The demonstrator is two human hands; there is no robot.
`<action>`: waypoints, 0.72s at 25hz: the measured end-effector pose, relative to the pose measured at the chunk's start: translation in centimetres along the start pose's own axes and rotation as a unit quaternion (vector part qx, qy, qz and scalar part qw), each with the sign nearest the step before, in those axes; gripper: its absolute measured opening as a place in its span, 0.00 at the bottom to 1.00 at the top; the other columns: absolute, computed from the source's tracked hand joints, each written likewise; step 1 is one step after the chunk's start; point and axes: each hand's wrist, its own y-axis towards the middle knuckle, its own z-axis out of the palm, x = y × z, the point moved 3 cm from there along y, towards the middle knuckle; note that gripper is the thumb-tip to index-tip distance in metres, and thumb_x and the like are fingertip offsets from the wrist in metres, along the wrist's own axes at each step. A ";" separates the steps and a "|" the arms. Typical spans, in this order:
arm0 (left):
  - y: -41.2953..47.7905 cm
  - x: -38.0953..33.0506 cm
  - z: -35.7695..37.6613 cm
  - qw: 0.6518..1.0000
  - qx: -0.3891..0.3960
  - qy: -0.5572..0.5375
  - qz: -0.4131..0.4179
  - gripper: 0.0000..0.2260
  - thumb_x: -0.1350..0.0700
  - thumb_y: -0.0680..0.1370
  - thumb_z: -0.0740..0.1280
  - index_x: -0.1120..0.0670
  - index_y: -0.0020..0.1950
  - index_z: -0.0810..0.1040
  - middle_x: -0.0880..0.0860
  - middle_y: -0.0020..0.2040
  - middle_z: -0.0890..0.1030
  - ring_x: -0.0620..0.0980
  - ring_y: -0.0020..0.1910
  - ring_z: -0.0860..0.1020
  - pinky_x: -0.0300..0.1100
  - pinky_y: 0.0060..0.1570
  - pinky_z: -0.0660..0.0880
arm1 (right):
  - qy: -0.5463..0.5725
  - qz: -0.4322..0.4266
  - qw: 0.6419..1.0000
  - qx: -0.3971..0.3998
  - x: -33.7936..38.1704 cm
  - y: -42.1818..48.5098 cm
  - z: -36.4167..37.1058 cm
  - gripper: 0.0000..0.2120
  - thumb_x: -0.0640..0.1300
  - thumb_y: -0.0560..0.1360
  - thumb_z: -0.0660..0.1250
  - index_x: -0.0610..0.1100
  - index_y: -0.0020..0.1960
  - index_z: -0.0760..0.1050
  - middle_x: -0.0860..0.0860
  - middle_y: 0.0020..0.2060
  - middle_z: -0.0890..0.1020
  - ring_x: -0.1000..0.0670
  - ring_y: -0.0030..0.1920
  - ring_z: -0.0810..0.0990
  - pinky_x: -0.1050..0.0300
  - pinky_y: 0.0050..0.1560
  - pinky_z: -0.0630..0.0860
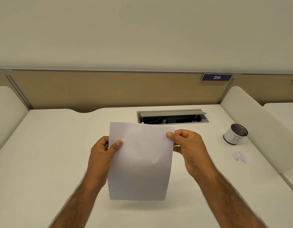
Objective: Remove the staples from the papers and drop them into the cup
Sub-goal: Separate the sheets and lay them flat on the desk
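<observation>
I hold white papers [140, 162] upright above the middle of the desk. My left hand [102, 157] pinches the left edge near the top, thumb on the front. My right hand [187, 148] pinches the top right corner the same way. Two tiny dark marks show near the papers' right edge, low down; I cannot tell if they are staples or holes. A black mesh cup [235, 134] wrapped in white paper marked "B" stands upright at the right of the desk, well apart from my right hand.
The white desk [52, 145] has an open grey cable hatch [172, 116] just behind the papers. A patch of pen scribbles [239, 158] marks the desk in front of the cup. White side dividers flank the desk; a tan back panel carries a "214" sign [216, 77].
</observation>
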 end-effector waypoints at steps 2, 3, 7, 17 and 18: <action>-0.2 -0.4 0.2 1.000 -0.007 0.019 0.001 0.11 0.46 0.75 0.76 0.50 0.52 0.83 0.48 0.49 0.89 0.50 0.42 0.87 0.41 0.38 0.83 | -0.032 -0.004 0.999 -0.024 -0.2 0.1 -0.2 0.07 0.43 0.75 0.73 0.45 0.39 0.84 0.51 0.39 0.88 0.47 0.41 0.86 0.53 0.45 0.83; -0.3 -0.5 0.2 0.999 -0.011 0.031 0.002 0.12 0.43 0.73 0.75 0.49 0.52 0.83 0.48 0.49 0.89 0.49 0.42 0.87 0.42 0.39 0.83 | -0.044 -0.004 0.998 -0.034 -0.2 0.1 -0.3 0.08 0.43 0.75 0.73 0.46 0.38 0.83 0.52 0.38 0.88 0.48 0.39 0.85 0.53 0.44 0.83; -0.5 -0.6 0.4 0.999 -0.020 0.048 0.002 0.10 0.43 0.74 0.75 0.47 0.49 0.83 0.47 0.48 0.88 0.50 0.43 0.87 0.46 0.42 0.83 | -0.033 0.005 0.999 -0.020 -0.2 0.1 -0.4 0.08 0.41 0.76 0.71 0.44 0.39 0.83 0.49 0.39 0.88 0.49 0.39 0.84 0.52 0.44 0.83; -8.0 -2.1 9.9 0.937 0.080 0.267 0.211 0.41 0.44 0.78 0.72 0.44 0.84 0.51 0.35 0.83 0.53 0.31 0.81 0.52 0.28 0.77 0.51 | 0.102 -0.012 0.992 -0.066 0.1 -1.1 2.3 0.14 0.38 0.77 0.70 0.44 0.32 0.80 0.46 0.34 0.86 0.49 0.34 0.85 0.56 0.35 0.82; -9.0 -1.6 11.2 0.924 0.111 0.298 0.214 0.43 0.42 0.79 0.70 0.40 0.84 0.43 0.32 0.83 0.46 0.28 0.80 0.46 0.26 0.77 0.49 | 0.101 -0.021 0.992 -0.076 0.1 -1.3 2.6 0.14 0.39 0.77 0.71 0.46 0.32 0.81 0.49 0.33 0.86 0.49 0.34 0.86 0.57 0.34 0.82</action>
